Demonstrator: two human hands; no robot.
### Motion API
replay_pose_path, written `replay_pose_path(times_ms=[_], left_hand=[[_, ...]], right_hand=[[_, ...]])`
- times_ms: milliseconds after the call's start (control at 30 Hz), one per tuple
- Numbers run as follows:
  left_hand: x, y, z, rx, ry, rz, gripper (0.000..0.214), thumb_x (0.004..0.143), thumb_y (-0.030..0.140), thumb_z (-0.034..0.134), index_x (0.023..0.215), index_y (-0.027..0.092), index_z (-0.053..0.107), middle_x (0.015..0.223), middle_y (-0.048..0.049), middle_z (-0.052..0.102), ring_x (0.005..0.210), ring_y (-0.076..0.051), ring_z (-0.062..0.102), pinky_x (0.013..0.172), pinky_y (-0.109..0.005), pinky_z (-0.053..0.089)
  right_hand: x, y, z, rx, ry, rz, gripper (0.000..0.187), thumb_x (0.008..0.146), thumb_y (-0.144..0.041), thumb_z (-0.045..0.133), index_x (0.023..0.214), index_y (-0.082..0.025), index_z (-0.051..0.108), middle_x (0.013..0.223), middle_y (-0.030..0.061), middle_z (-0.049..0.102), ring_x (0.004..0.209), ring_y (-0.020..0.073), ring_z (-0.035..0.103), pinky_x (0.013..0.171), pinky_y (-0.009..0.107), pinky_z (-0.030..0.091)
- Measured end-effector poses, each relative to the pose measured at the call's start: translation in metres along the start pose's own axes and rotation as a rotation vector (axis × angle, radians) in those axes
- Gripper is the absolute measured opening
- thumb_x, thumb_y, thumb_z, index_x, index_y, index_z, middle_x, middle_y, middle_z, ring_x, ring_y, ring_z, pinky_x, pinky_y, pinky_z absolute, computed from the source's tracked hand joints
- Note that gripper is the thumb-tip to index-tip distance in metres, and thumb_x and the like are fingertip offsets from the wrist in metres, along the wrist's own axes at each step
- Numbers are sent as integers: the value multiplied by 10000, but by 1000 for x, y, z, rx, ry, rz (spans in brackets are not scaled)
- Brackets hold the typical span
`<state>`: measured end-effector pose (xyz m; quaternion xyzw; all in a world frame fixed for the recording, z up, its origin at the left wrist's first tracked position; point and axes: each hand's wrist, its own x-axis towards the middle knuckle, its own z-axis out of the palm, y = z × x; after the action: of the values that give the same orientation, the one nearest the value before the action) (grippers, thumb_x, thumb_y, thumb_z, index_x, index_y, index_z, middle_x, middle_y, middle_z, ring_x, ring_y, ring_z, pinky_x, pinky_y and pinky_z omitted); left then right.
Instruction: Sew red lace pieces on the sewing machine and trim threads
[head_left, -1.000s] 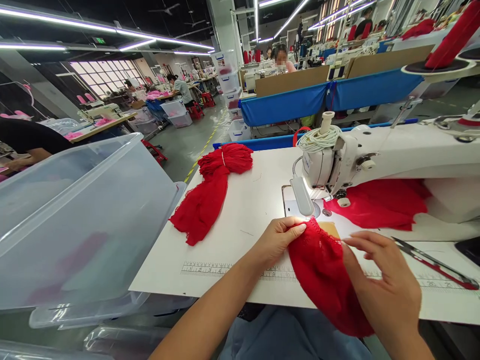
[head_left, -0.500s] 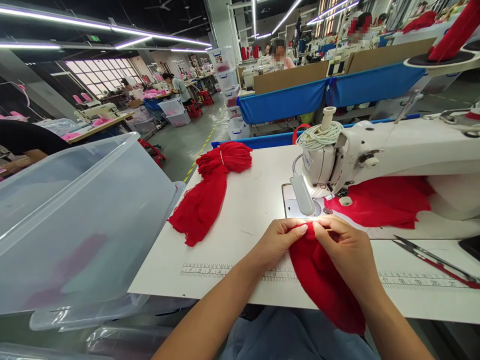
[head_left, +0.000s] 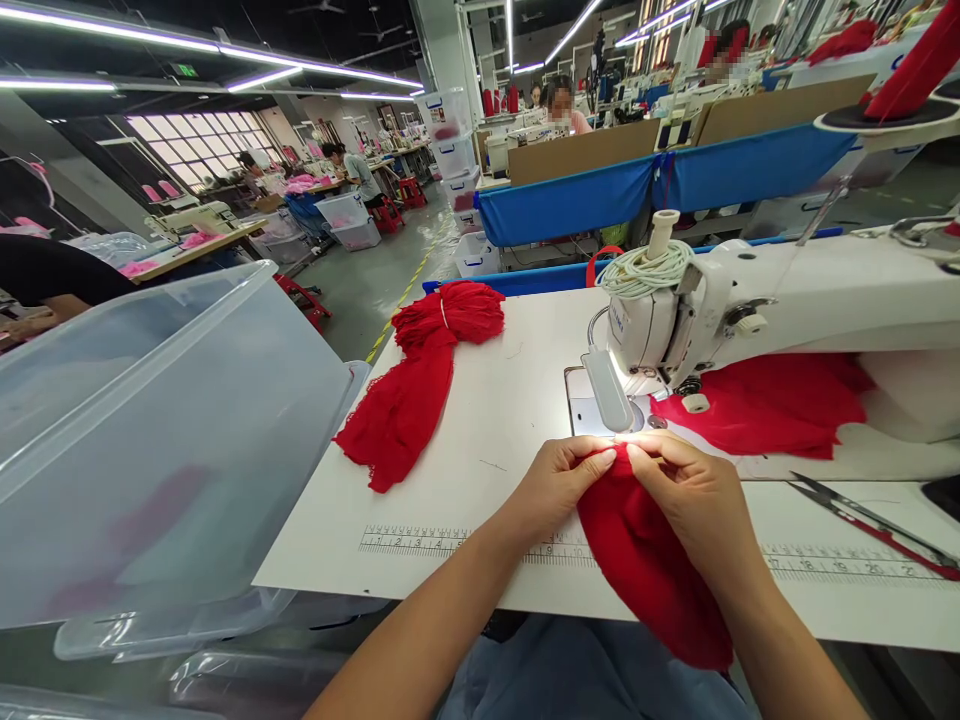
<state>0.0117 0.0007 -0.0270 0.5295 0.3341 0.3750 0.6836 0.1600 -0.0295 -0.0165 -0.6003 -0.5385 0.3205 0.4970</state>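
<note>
My left hand (head_left: 559, 485) and my right hand (head_left: 694, 495) both pinch the top edge of a red lace piece (head_left: 645, 575), fingertips nearly touching, just in front of the sewing machine's needle plate (head_left: 592, 415). The lace hangs over the table's front edge onto my lap. The white sewing machine (head_left: 750, 310) stands right behind my hands, a coil of cord on its head.
A tied bundle of red lace (head_left: 420, 380) lies on the white table (head_left: 487, 420) to the left. More red fabric (head_left: 765, 405) sits under the machine arm. Scissors (head_left: 870, 525) lie at the right. A clear plastic bin (head_left: 150, 440) stands at the left. Other workers sit at far tables.
My right hand has come from the lace's right side up to its top edge, meeting my left hand's pinch. Since half a second ago hardly anything has moved.
</note>
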Motion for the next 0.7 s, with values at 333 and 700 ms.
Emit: replay_pose_path(times_ms=[333,700], left_hand=[[1,-1,2,2,52,42,211,831,341,669,936,198,782,997,-57,728,997,-210,620,914,-280,439],[1,4,1,-157,11,-66,290,829,393,686,953,139,752,859,-75,719,840,-200,635,816,-299,452]], right_hand=[[-1,-1,0,55,-26,-2,219,776,-419,626,819,-230,728,916,54,721,874,231,665,711,299,518],[2,5,7,-14,-48,-10,251,758,-444,610,826,-216,692,826,45,705,631,170,635,589,288,517]])
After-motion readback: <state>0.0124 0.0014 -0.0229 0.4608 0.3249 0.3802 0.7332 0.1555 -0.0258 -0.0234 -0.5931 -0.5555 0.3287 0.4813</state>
